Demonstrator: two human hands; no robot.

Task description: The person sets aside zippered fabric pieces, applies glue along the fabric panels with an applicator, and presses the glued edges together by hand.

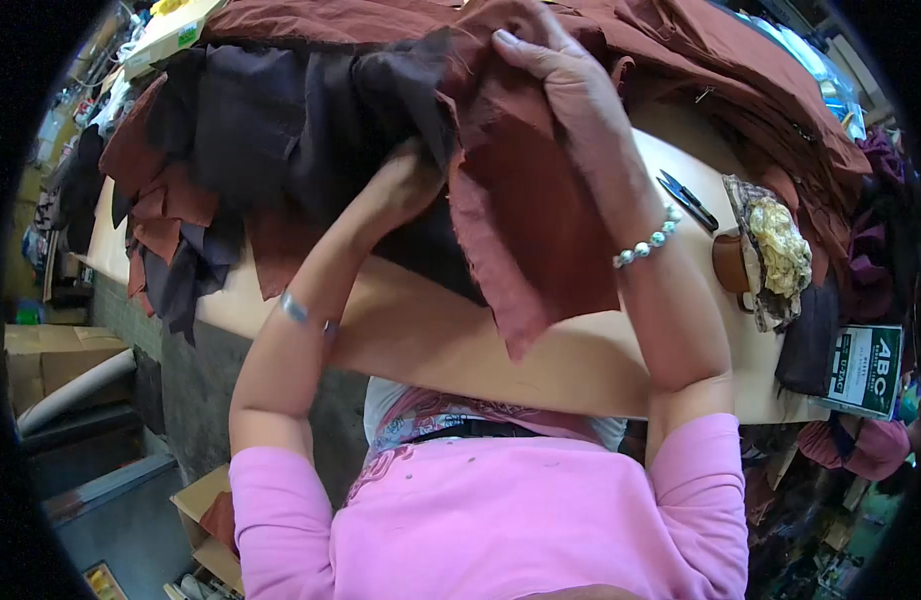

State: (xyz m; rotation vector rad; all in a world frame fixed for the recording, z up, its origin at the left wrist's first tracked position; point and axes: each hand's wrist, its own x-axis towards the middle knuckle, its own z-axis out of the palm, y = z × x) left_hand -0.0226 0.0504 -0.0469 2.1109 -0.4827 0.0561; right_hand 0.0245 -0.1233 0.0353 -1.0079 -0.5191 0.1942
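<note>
Rust-coloured cloth (531,200), held above the tabletop (571,375) beside dark cloth (326,120), looks light, limp and fray-prone, best taken by its edge: right hand (579,88), fingers pinching its upper part; left hand (418,178), fingers hidden, grip cannot be told.

Just the one camera in here, worn on the head, facing forward and steeply down. The shirt (501,510) is nearest, at the bottom; beyond it, the left hand (416,180) and right hand (569,80) show close up, over the table (581,365).
</note>
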